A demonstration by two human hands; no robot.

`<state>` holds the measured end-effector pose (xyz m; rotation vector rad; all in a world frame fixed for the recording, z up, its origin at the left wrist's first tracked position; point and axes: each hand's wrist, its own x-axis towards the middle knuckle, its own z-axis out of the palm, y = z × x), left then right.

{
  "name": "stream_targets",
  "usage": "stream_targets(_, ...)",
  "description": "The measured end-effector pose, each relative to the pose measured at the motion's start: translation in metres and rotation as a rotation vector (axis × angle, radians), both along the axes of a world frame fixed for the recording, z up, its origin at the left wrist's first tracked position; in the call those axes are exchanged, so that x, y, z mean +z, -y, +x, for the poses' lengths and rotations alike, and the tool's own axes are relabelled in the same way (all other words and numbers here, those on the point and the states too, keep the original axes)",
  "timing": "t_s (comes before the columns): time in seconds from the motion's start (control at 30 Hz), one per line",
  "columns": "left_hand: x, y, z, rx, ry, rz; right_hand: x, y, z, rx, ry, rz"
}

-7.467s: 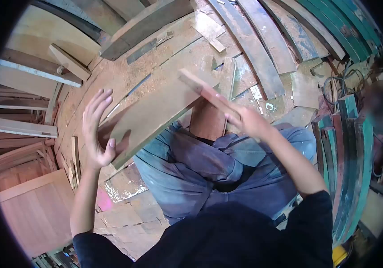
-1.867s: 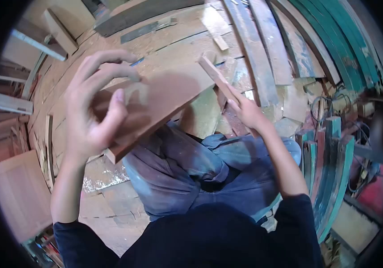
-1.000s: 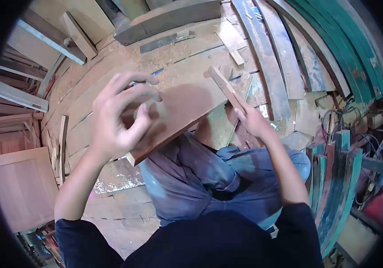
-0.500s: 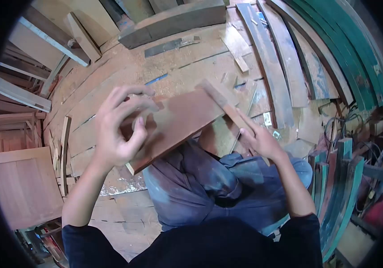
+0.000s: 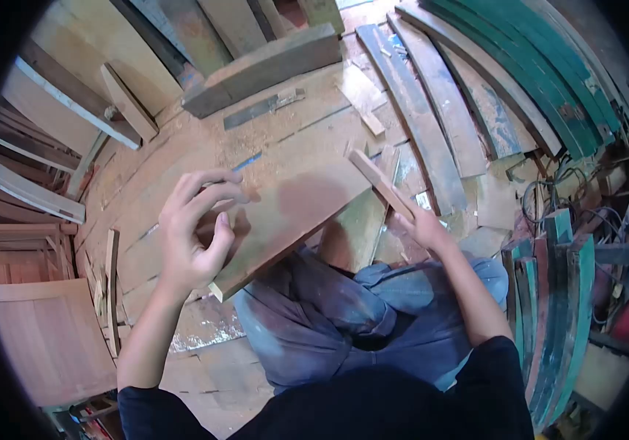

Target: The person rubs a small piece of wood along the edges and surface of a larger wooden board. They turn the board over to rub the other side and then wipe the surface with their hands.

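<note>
A broad reddish-brown board lies slanted above my lap, a dark patch on its top and a pale corner at its lower left. Over its left end is my left hand, fingers curved and apart, the thumb raised, with nothing visible between them. My right hand is closed round a flat wooden stick, which points up and left past the board's right end. Whether the stick touches the board cannot be told.
Long curved planks and green boards lie at the upper right. A thick beam rests on the plank floor ahead. A wooden panel stands at left, green-edged pieces and cables at right.
The view has shifted, moving the surroundings in frame. The stick, blurred before across the board's right end, now shows sharply with its tip farther right. My left hand keeps nearly the same pose.
</note>
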<state>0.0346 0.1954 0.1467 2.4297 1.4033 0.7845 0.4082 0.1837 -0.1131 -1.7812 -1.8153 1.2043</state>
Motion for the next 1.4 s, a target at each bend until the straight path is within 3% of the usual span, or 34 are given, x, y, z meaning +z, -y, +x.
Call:
stream_targets(0.03,0.002,-0.004,0.001,-0.002,0.006,0.006,-0.009,0.001,0.006,-0.037,-0.038,-0.062)
stream_targets(0.1,0.008,-0.011,0.006,0.015,0.050,-0.041,-0.043,0.011,0.008,-0.056,-0.164,0.157)
stream_targets(0.17,0.015,-0.021,0.011,0.024,0.089,-0.046,-0.056,0.025,-0.003,-0.183,-0.298,0.017)
stream_targets(0.23,0.025,-0.028,0.023,0.011,0.099,-0.005,-0.091,0.038,-0.012,-0.188,-0.303,0.260)
stream_targets(0.4,0.033,-0.039,0.043,-0.011,0.077,0.046,-0.085,0.033,-0.003,-0.160,-0.347,0.067)
stream_targets(0.5,0.038,-0.043,0.044,-0.015,0.031,0.030,-0.096,0.034,-0.001,-0.157,-0.209,0.076)
stream_targets(0.6,0.038,-0.042,0.046,-0.009,0.006,0.054,-0.107,0.039,-0.009,-0.270,-0.144,0.284)
stream_targets(0.7,0.040,-0.040,0.045,-0.009,-0.007,0.046,-0.112,0.034,-0.006,-0.257,-0.040,0.122)
stream_targets(0.9,0.034,-0.038,0.041,0.013,0.024,0.025,-0.023,0.022,-0.018,-0.373,-0.290,0.295)
stream_targets(1.07,0.032,-0.035,0.041,-0.013,0.039,0.000,-0.158,0.014,0.009,-0.245,-0.098,0.121)
stream_targets(1.13,0.031,-0.033,0.043,0.003,0.068,-0.043,-0.180,0.010,0.015,-0.283,-0.348,-0.200)
stream_targets(1.23,0.030,-0.033,0.042,-0.004,0.055,-0.055,-0.118,0.016,0.017,-0.340,-1.024,-0.752)
stream_targets(1.4,0.032,-0.033,0.038,0.003,0.020,-0.027,-0.089,0.014,0.012,-0.486,-1.094,-0.775)
